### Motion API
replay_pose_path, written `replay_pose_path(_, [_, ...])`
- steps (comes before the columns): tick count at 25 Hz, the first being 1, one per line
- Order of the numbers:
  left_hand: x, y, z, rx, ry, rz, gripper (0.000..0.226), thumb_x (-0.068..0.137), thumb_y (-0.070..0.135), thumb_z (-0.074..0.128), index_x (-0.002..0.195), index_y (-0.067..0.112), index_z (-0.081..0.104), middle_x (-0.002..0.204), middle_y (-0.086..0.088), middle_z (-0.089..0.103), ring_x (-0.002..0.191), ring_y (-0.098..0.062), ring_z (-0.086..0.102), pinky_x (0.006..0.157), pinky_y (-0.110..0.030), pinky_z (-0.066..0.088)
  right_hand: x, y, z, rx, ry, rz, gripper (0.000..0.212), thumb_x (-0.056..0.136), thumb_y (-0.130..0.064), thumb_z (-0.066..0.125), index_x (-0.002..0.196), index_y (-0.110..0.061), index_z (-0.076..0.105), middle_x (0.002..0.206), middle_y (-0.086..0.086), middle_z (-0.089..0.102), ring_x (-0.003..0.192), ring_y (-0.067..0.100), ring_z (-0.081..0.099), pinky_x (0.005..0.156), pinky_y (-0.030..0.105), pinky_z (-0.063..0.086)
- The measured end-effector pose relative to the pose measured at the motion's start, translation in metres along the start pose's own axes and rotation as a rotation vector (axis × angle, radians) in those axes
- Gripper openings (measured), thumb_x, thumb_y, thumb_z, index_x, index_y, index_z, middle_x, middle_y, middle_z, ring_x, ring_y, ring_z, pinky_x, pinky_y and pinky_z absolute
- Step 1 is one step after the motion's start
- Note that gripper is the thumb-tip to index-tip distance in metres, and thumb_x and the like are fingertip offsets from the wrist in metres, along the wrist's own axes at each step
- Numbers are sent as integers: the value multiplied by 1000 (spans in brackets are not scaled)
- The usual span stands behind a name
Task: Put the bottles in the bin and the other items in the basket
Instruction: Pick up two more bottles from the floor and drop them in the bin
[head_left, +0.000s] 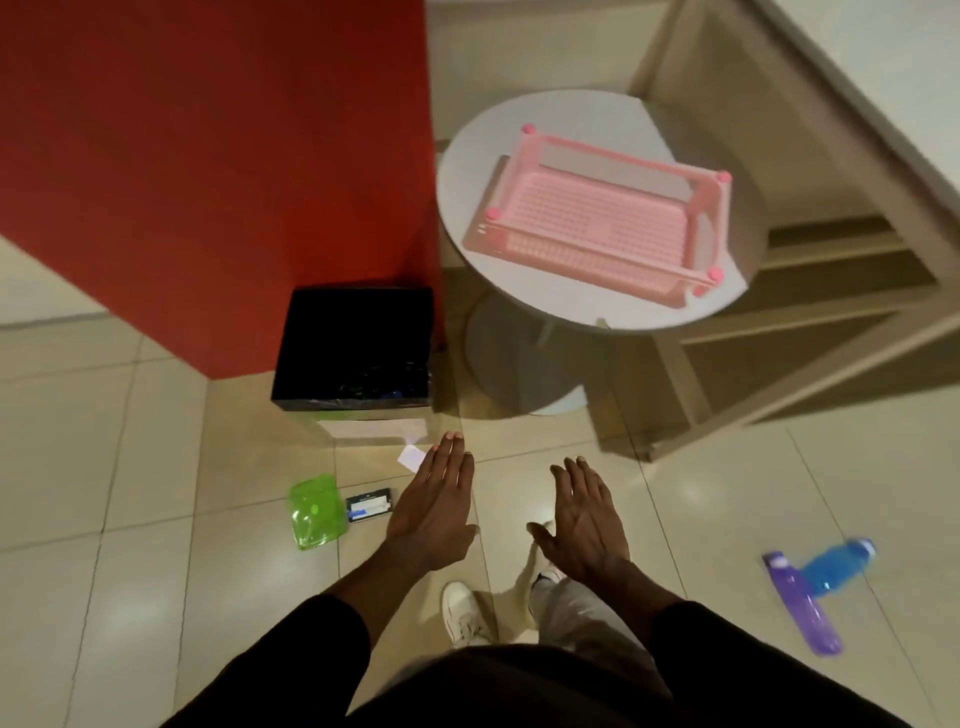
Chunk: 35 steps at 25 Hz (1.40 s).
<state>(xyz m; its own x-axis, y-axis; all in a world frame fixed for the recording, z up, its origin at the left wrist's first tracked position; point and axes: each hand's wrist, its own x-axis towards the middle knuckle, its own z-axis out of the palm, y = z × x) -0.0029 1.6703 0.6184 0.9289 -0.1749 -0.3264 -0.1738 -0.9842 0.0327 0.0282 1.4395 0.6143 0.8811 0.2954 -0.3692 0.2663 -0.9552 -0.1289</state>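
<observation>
A purple bottle (804, 603) and a blue bottle (836, 564) lie on the floor at the right, touching. On the left floor lie a green pouch (316, 512), a dark flat box (370, 505) and a white paper slip (413, 458). The bin (353, 397) with a black liner stands against the red wall. An empty pink basket (597, 218) rests on the round white table (467, 218). My left hand (436, 506) and my right hand (584, 519) hover flat over the floor, palms down, holding nothing.
A red wall block (208, 156) rises at the left behind the bin. A beige wooden shelf frame (810, 291) stands at the right behind the table. My white shoes (467, 613) are on the tiled floor below my hands.
</observation>
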Motion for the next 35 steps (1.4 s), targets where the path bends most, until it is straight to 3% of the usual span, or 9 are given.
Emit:
replay_pose_path(9, [4,140,15,137,-42,439,105,98,66,53,168,0,10,174,-27,-12,164,-41,-9,133,-52,-5,-139,112,27,172,97,399,91,97,-65,45,161,-7,19,170,17,19,159,33,11,130,46,14])
replay_pose_path(10, [5,141,16,139,-26,428,105,98,66,53,168,0,10,174,-27,-12,164,-41,-9,133,-51,-6,-141,112,29,176,99,396,92,97,-65,45,161,-6,18,170,17,19,159,34,11,130,46,14])
replay_pose_path(14, [10,246,17,192,-19,576,107,97,68,53,168,3,6,175,-24,-14,163,-39,-13,128,-47,-13,-223,185,51,249,143,569,94,96,-67,44,162,-6,17,170,17,17,159,33,10,130,45,11])
replay_pose_path(15, [13,246,16,207,-22,567,107,97,68,53,168,3,5,175,-24,-15,163,-39,-14,129,-48,-13,-224,184,51,254,142,564,94,96,-67,44,162,-7,16,171,16,16,159,33,9,130,45,11])
replay_pose_path(22, [-1,447,18,188,-33,691,105,99,67,48,168,-1,7,175,-26,-10,164,-39,-11,133,-47,-6,-361,324,87,332,176,757,93,97,-67,42,163,-8,14,172,16,12,160,32,7,130,45,11])
replay_pose_path(26, [0,526,21,219,-43,743,104,99,68,46,167,-1,9,175,-27,-7,164,-40,-8,134,-50,3,-409,373,102,427,200,860,93,95,-65,50,163,-9,17,171,15,14,160,31,9,130,44,14])
replay_pose_path(35, [51,643,22,316,-84,858,105,97,68,50,168,1,10,176,-25,-4,164,-39,-7,134,-50,0,-424,470,119,528,193,975,94,95,-66,50,163,-10,15,172,14,14,160,30,9,130,42,14])
